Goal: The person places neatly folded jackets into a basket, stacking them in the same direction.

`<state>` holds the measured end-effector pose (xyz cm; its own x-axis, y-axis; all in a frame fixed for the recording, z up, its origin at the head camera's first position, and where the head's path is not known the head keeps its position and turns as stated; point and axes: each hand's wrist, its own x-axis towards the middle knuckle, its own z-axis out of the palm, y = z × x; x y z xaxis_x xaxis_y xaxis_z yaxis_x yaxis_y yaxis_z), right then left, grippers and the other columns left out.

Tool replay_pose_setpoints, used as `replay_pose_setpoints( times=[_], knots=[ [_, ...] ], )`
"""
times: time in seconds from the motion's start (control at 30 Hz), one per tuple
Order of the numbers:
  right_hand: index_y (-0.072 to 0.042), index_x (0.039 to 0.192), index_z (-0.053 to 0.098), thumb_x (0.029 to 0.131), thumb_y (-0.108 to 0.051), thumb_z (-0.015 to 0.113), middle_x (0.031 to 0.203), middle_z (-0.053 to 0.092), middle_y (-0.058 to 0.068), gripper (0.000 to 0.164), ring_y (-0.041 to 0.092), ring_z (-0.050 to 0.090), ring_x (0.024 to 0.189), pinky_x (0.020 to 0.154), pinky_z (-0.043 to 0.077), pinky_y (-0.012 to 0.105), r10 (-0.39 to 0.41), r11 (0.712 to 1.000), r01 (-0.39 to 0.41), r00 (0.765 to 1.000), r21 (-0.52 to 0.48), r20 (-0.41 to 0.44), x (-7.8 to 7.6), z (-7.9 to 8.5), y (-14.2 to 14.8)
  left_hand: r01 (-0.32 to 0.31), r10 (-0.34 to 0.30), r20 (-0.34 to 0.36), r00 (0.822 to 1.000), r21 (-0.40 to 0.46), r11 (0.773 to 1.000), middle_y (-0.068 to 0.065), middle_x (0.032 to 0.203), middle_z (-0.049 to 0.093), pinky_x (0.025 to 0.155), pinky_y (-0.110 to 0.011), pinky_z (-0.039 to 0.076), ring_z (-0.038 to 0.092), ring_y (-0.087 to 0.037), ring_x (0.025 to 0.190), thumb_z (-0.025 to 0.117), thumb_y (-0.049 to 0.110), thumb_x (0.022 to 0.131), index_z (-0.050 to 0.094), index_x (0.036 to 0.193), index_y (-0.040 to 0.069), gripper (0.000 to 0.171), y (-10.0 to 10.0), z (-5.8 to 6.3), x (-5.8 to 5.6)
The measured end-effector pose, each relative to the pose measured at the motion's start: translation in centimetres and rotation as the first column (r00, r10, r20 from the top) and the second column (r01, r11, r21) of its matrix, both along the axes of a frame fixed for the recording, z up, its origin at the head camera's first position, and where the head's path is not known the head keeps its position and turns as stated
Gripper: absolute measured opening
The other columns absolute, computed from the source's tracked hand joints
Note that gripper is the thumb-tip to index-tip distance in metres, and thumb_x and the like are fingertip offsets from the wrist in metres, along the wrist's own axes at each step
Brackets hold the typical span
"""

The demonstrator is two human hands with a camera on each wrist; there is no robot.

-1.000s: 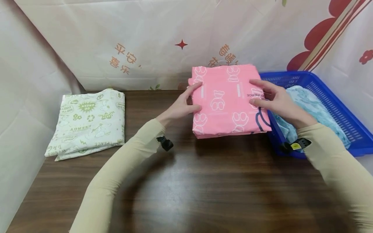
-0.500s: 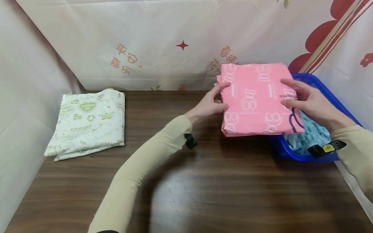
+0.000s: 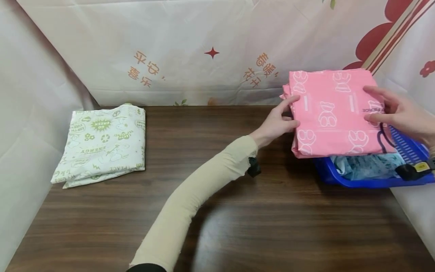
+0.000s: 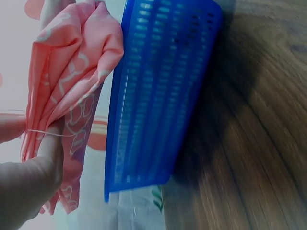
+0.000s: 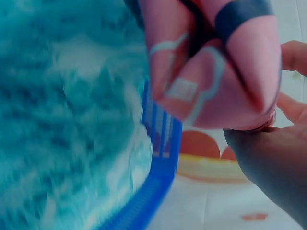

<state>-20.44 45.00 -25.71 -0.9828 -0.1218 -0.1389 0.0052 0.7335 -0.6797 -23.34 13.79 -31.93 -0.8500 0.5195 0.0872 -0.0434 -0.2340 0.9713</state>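
Note:
A folded pink cloth [image 3: 336, 117] with white bear outlines is held up flat over the blue plastic basket [image 3: 360, 184]. My left hand [image 3: 276, 122] grips its left edge, thumb on top and fingers reaching underneath; the left wrist view shows the layered folds [image 4: 72, 72] pinched there. My right hand [image 3: 402, 113] grips the right edge, thumb and a finger on the upper face. Inside the basket lies a teal and white cloth [image 3: 370, 166], partly hidden by the pink one. In the right wrist view the pink bundle [image 5: 216, 86] hangs beside and above the teal cloth [image 5: 72, 120].
A folded white cloth [image 3: 105, 145] with green print lies at the left of the brown wooden table [image 3: 217, 211]. A patterned curtain [image 3: 190, 45] closes off the back and both sides. The basket stands against the right side of the table.
Both hands have carried the pink cloth rightward, from beside the basket to above it, covering more of the basket. The white and green cloth has stayed put.

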Motion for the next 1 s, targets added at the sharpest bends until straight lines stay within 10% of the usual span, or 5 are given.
replay_pose_setpoints(
  times=[0.23, 0.43, 0.87, 0.93, 1.0],
  knots=[
    [-0.048, 0.152, 0.009, 0.095, -0.012, 0.060, 0.117, 0.038, -0.003, 0.085, 0.003, 0.053, 0.075, 0.061, 0.051, 0.020, -0.004, 0.998, 0.004, 1.000, 0.058, 0.011, -0.9, 0.4, 3.8, -0.053, 0.049, -0.043, 0.998, -0.094, 0.994, 0.000, 0.138, 0.047, 0.068, -0.020, 0.053, 0.064, -0.013, 0.083, 0.061, -0.010, 0.089, 0.041, 0.148, 0.020, 0.069, 3.9, 0.2, 1.0],
    [-0.048, 0.149, 0.024, 0.091, 0.008, 0.056, 0.095, 0.048, -0.023, 0.087, 0.003, 0.057, 0.066, 0.055, 0.051, 0.018, -0.022, 0.995, 0.019, 0.999, -0.095, -0.032, -1.5, 0.3, 6.5, -0.095, 0.074, -0.110, 0.991, -0.194, 0.976, 0.004, 0.133, 0.052, 0.066, -0.015, 0.050, 0.064, -0.004, 0.082, 0.066, -0.002, 0.089, 0.041, 0.147, 0.026, 0.070, 6.2, 0.0, 1.4],
    [-0.044, 0.144, 0.042, 0.078, 0.027, 0.051, 0.084, 0.059, -0.016, 0.097, 0.002, 0.058, 0.063, 0.048, 0.047, 0.018, -0.073, 0.965, 0.049, 0.994, -0.259, -0.085, -2.5, -0.4, 9.7, -0.190, 0.121, -0.211, 0.970, -0.348, 0.918, 0.011, 0.136, 0.051, 0.063, -0.010, 0.046, 0.065, -0.003, 0.089, 0.069, 0.007, 0.089, 0.039, 0.148, 0.029, 0.069, 9.5, -0.3, 1.7],
    [-0.049, 0.142, 0.041, 0.083, 0.021, 0.054, 0.085, 0.057, -0.018, 0.092, 0.002, 0.058, 0.063, 0.049, 0.048, 0.019, -0.093, 0.970, 0.080, 0.995, -0.230, -0.047, -2.9, -0.5, 9.8, -0.191, 0.090, -0.255, 0.963, -0.407, 0.893, 0.011, 0.134, 0.053, 0.066, -0.009, 0.046, 0.063, 0.000, 0.090, 0.070, 0.012, 0.090, 0.037, 0.148, 0.028, 0.069, 9.5, -0.3, 1.5],
    [-0.048, 0.145, 0.035, 0.089, 0.012, 0.055, 0.100, 0.056, -0.019, 0.084, -0.003, 0.056, 0.076, 0.061, 0.046, 0.014, -0.069, 0.987, 0.061, 0.996, -0.151, -0.048, -3.1, -0.6, 9.7, -0.211, 0.017, -0.346, 0.938, -0.534, 0.819, 0.010, 0.135, 0.052, 0.078, -0.010, 0.044, 0.060, 0.001, 0.099, 0.069, 0.022, 0.092, 0.036, 0.149, 0.024, 0.066, 9.2, -0.3, 1.1]
  ],
)
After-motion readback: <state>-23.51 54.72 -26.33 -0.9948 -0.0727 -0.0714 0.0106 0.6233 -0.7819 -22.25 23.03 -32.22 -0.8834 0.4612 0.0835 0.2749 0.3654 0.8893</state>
